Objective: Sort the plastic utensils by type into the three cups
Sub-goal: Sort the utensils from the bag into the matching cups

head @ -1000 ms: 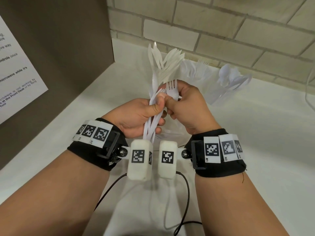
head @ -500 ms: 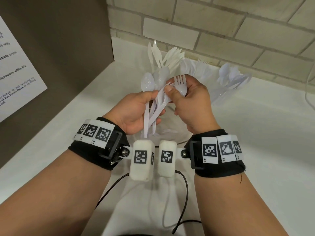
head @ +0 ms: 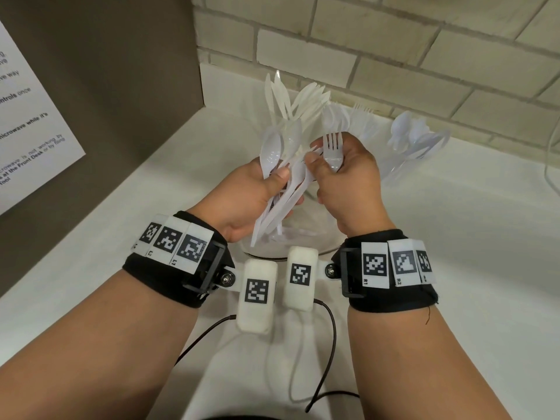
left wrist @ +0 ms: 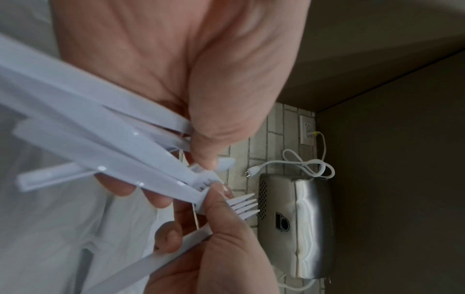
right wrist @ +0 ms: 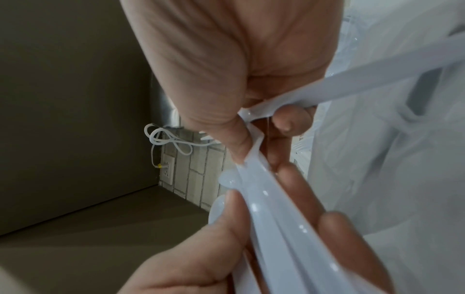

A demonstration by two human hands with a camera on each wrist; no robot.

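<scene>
My left hand (head: 281, 183) grips a bundle of white plastic utensils (head: 285, 189), with spoon bowls (head: 270, 150) fanned out at its top. The right hand (head: 315, 159) holds a white fork (head: 332, 146) against its palm, tines up, while its thumb and forefinger pinch a piece in the bundle. From the left wrist, the bundle's handles (left wrist: 100, 139) cross under my left thumb (left wrist: 208, 139) and the fork tines (left wrist: 245, 206) stick out. Three clear cups stand behind: knives (head: 291, 98), forks (head: 360, 116) and spoons (head: 418, 137).
A clear container (head: 257, 256) sits on the white counter (head: 454, 237) under my hands. A brown panel (head: 106, 86) with a printed sign (head: 30, 131) stands to the left, the brick wall (head: 394, 56) behind. A steel appliance (left wrist: 297, 224), outlet (left wrist: 305, 129) and white cord (left wrist: 302, 165) are nearby.
The bundle in my left hand has fanned out, so spoon bowls now show at its top. My right hand with the fork has shifted slightly right and up.
</scene>
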